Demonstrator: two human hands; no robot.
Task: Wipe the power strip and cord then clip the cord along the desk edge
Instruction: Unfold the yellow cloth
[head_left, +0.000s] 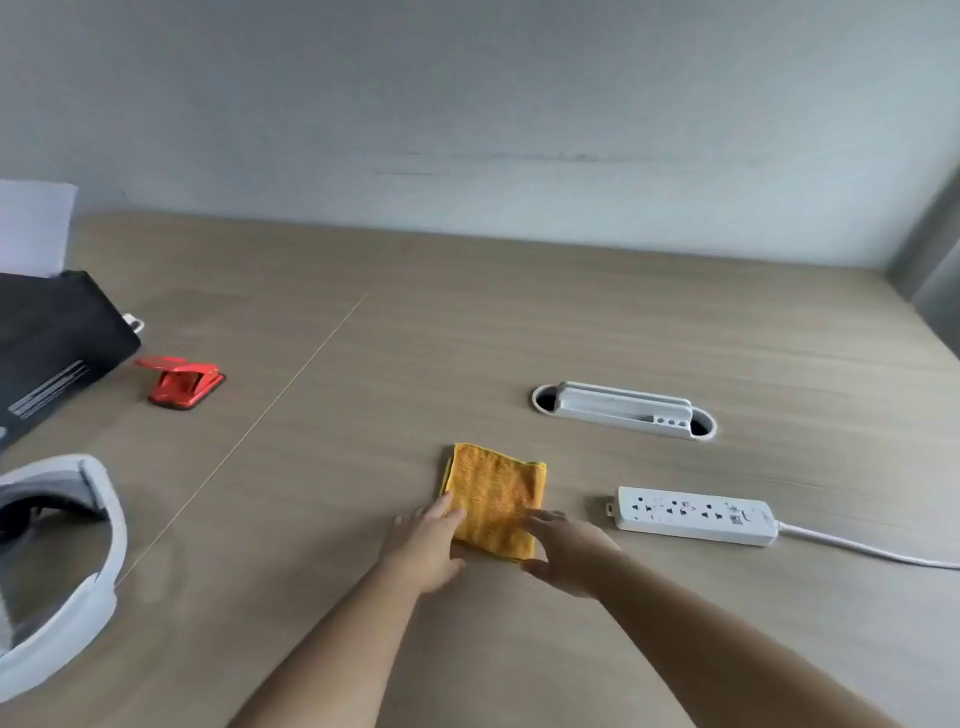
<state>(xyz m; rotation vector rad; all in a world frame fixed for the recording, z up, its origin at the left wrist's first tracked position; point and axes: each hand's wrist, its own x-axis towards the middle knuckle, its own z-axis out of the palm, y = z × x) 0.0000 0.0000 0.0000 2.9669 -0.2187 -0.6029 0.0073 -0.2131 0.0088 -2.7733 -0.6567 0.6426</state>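
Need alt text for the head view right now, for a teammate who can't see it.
Both hands, left and right, rest open on a folded yellow cloth on a wooden desk. A white power strip lies to its right, its cord trailing right.

- You get no readable text anywhere here.
- power strip (695, 516): small dark marking near its cord end, too blurred for you to read.
- black folder (54, 348) at left: pale printed lines on its cover, illegible.
- No brands, numbers or signs you can make out.
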